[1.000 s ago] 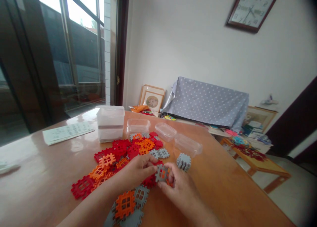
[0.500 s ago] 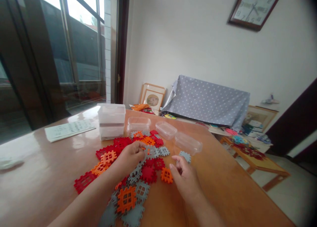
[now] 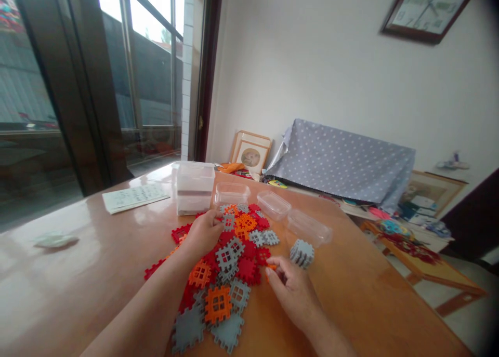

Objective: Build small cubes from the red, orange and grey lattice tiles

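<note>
Lying at nine o'clock from your pile of tiles (image 3: 226, 258), a white packet (image 3: 54, 240) rests on the table (image 3: 362, 294). The paper (image 3: 134, 196), with rows of dark writing, lies at ten o'clock, and the box (image 3: 195, 188) stands at eleven.

Your left hand (image 3: 205, 233) reaches over the pile's upper-left part, its fingertips at a gray tile (image 3: 228, 222) with window openings; you cannot tell whether they grip it or merely touch it. Red, orange and gray tiles overlap through the pile, and at six o'clock an orange window tile (image 3: 218, 304) lies over gray ones.

Three see-through trays sit beyond: the first tray (image 3: 233, 192) at twelve, the second tray (image 3: 274, 205) between one and two, the third tray (image 3: 310, 228) between two and three.

Your right hand (image 3: 293, 287), between three and four o'clock, pinches an orange piece (image 3: 271, 267) between thumb and fingers; most of that piece is hidden. Just past your fingers, at three, stands a stack (image 3: 302, 253) of gray tiles. Farther back, the dotted cloth (image 3: 343, 162) hangs at two.
</note>
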